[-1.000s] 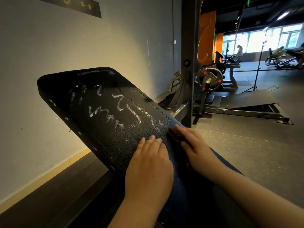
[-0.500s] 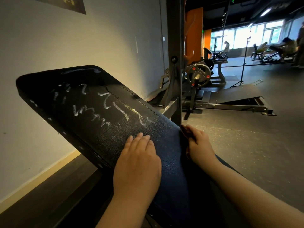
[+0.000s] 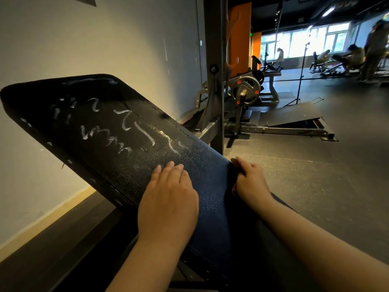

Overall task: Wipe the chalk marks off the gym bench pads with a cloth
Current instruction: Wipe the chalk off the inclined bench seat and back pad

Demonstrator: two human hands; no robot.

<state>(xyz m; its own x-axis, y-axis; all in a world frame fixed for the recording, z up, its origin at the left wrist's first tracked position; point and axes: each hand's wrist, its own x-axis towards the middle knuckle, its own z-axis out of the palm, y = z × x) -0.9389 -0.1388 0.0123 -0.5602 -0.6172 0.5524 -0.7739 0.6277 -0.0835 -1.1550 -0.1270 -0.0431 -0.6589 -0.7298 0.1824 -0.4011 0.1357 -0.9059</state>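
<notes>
A black padded bench pad (image 3: pixel 69 106) slopes up to the left, with white chalk marks (image 3: pixel 105 137) scribbled across its upper half. My left hand (image 3: pixel 168 199) lies flat on the lower part of the pad with fingers straight, just below the marks. My right hand (image 3: pixel 250 182) is at the pad's right edge, its fingers curled over that edge. A dark bit shows under those fingers. I cannot tell whether it is a cloth.
A pale wall (image 3: pixel 105 39) runs close along the left. A dark steel upright (image 3: pixel 214 81) stands behind the pad. Past it are a plate-loaded machine (image 3: pixel 246 89), a low ramp (image 3: pixel 294 114) and a thin tripod stand (image 3: pixel 301 76). People sit by the far windows.
My right hand has slid from lying on the pad's surface to its right edge, and its fingers now curl over it. My left hand stays flat in the same spot.
</notes>
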